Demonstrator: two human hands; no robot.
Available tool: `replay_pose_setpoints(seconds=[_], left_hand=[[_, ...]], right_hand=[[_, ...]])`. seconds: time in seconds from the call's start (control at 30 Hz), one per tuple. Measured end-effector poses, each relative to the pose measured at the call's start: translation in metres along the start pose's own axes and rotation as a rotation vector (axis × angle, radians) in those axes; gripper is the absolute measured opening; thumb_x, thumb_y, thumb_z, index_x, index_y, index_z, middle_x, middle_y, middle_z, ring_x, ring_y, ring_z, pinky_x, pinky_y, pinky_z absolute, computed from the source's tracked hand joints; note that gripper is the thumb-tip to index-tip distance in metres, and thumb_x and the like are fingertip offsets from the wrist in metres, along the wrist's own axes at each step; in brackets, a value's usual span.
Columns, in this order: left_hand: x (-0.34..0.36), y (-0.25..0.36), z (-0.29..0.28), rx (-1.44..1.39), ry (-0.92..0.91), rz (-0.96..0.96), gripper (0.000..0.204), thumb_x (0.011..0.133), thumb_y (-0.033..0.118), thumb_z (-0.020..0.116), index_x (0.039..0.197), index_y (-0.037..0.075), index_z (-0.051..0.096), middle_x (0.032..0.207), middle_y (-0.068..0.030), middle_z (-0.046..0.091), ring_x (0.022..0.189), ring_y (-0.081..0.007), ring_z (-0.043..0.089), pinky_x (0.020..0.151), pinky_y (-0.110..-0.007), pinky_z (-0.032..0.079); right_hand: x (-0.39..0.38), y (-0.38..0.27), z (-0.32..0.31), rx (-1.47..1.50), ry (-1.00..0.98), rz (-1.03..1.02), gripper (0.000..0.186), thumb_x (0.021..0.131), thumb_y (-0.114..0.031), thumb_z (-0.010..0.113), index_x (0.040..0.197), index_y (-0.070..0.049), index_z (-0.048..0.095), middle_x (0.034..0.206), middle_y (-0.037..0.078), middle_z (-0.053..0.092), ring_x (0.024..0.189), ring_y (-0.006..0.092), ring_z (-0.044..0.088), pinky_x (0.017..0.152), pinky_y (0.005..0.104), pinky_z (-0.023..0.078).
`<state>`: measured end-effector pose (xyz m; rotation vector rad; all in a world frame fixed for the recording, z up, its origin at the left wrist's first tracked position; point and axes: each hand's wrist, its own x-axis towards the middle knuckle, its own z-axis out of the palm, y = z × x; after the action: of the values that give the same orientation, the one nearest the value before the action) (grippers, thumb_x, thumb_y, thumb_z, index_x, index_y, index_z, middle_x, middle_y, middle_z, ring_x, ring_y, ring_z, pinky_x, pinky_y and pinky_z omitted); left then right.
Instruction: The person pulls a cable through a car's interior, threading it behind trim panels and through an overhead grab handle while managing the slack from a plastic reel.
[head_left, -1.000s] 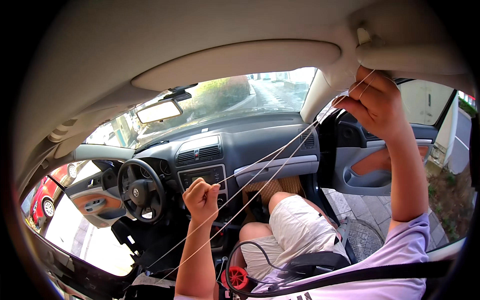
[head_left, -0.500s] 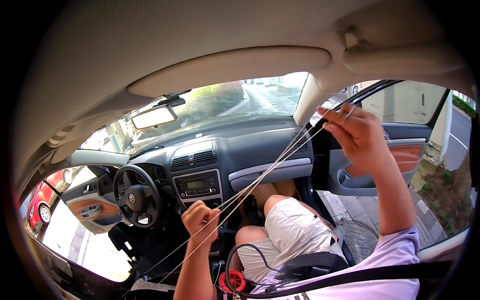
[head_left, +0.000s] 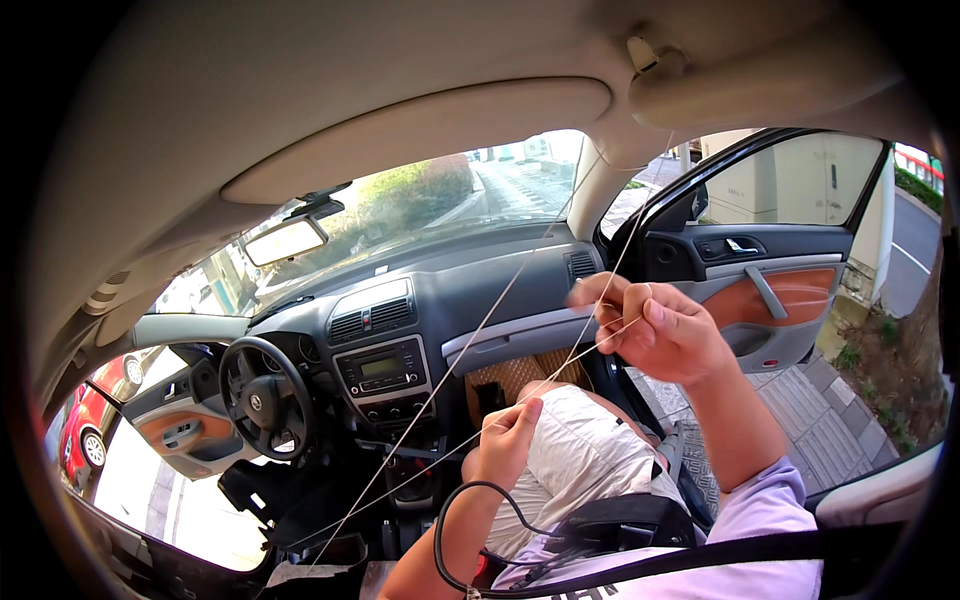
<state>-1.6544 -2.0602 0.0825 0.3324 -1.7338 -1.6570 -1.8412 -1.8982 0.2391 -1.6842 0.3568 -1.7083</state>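
Note:
Thin white cord [head_left: 480, 330] runs in long strands across the front of the car cabin, from the lower left up toward the windshield pillar. My left hand [head_left: 510, 440], above my lap, pinches a strand between thumb and fingers. Higher and to the right, my right hand [head_left: 665, 325] holds the strand between thumb and forefinger, its other fingers partly stretched and blurred. Another strand passes by the right hand's fingers and rises toward the roof edge. Where the strands end at the lower left cannot be made out.
I sit in light shorts [head_left: 580, 440] with a black cable [head_left: 440, 530] looping over my lap. Ahead are the dashboard [head_left: 470, 285] and glove box [head_left: 540, 335]; to the left, the steering wheel [head_left: 267, 400]. The right door [head_left: 770, 290] stands open above paving.
My right hand has come down and inward, and my left hand has moved right and slightly up, so they are closer. The strands, bunched before, now spread apart. The view has shifted slightly.

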Motion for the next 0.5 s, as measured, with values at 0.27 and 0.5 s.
replay_pose_setpoints(seconds=[0.27, 0.5], left_hand=[[-0.011, 0.017, -0.020, -0.062, 0.019, 0.012, 0.039, 0.106, 0.030, 0.069, 0.077, 0.004, 0.068, 0.065, 0.0122, 0.045, 0.059, 0.0005, 0.034, 0.052, -0.023, 0.024], [-0.034, 0.044, -0.039, -0.109, 0.039, -0.039, 0.046, 0.104, 0.032, 0.071, 0.068, 0.011, 0.049, 0.062, 0.0074, 0.036, 0.052, -0.0040, 0.032, 0.049, -0.026, 0.019]], right_hand=[[0.024, 0.016, 0.010, 0.231, -0.051, 0.124, 0.038, 0.111, -0.034, 0.050, 0.082, -0.009, 0.052, 0.089, 0.017, 0.064, 0.086, 0.0184, 0.058, 0.078, 0.0319, 0.055], [0.031, 0.032, 0.008, 0.054, -0.112, -0.004, 0.028, 0.100, -0.021, 0.063, 0.082, -0.013, 0.043, 0.080, 0.002, 0.046, 0.072, 0.0108, 0.038, 0.069, 0.0242, 0.041]])
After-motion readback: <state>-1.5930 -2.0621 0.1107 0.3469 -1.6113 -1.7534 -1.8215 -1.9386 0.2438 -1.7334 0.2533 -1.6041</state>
